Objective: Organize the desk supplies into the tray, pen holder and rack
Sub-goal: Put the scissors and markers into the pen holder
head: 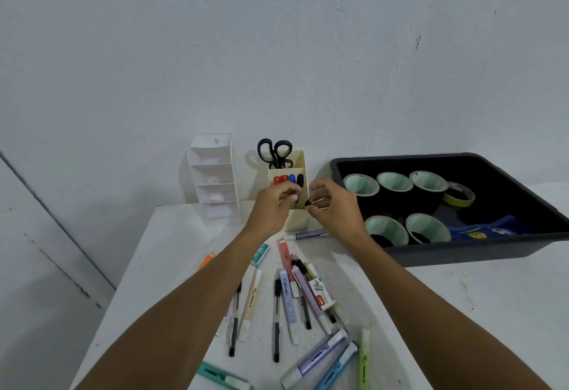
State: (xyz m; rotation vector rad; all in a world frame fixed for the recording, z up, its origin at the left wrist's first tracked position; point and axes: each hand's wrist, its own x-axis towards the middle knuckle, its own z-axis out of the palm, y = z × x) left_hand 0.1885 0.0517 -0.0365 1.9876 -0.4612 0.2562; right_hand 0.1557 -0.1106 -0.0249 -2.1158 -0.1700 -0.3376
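Fingertips of the right hand pinch a small black item; left hand fingers curl close beside it, grip unclear, holder just behind.

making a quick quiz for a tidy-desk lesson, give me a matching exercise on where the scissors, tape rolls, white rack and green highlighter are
Things
1. scissors
2. tape rolls
3. white rack
4. green highlighter

Places
a. inside the black tray
b. lying loose on the table
c. handles up in the pen holder
d. standing by the wall, left of the pen holder

Pairs: 1-c, 2-a, 3-d, 4-b
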